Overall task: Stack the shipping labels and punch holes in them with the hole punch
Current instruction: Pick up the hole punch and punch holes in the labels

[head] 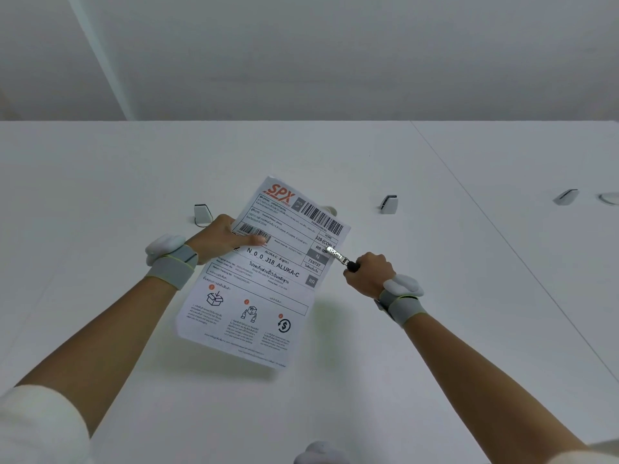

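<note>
The shipping labels [261, 279] are held above the white table [435, 262], just below the centre of the view, printed face toward the camera, tilted with the top edge toward one o'clock. Whether this is one sheet or several squared together cannot be told from this angle.

The left hand [222, 237] grips the left edge of the sheet, at ten o'clock from its middle, thumb pressed over the small barcode and fingers hidden behind the paper. The right hand [368, 274] is closed in a fist around the dark handles of the hole punch [340, 259], whose metal head reaches the right edge of the labels at about two o'clock from their middle. The head overlaps the paper margin; whether the paper sits between the jaws is not clear.

Judgement: stacking appears done and the punching step is in hand. No hole is visible on the sheet. The next move calls for a firm squeeze of the handles with the paper edge seated fully in the punch throat, the left hand keeping the sheet steady so the layers do not slip.

Small white fixtures [388, 204] stand on the table at twelve to one o'clock, well apart from the work.
</note>
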